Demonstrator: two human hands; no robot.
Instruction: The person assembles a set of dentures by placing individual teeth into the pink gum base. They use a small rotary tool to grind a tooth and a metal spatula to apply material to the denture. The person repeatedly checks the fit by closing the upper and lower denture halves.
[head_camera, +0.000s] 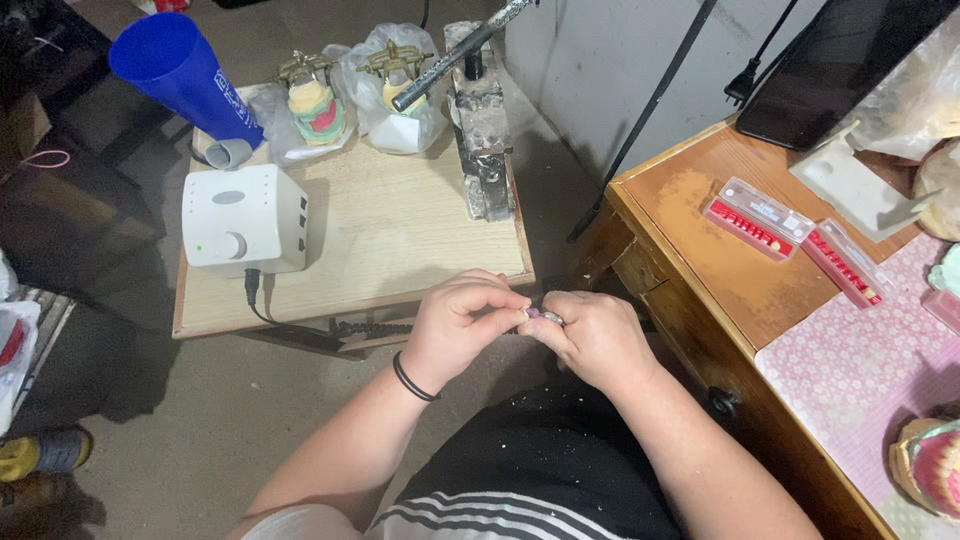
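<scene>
My left hand (462, 322) and my right hand (592, 335) meet just below the front edge of a small light wooden table (400, 235). Between their fingertips they pinch a small pinkish piece (534, 314) together with a thin metal tool tip (552, 319). Which hand holds which is hard to tell. A black band circles my left wrist. My lap in dark clothing with white stripes lies below.
On the small table stand a white control box (243, 218) with a knob, a blue cup (183, 72), two bagged dental model articulators (352, 92) and a crusted metal press (478, 118). To the right a wooden desk (700, 240) holds red tooth strips (760, 222) and a pink mat (870, 360).
</scene>
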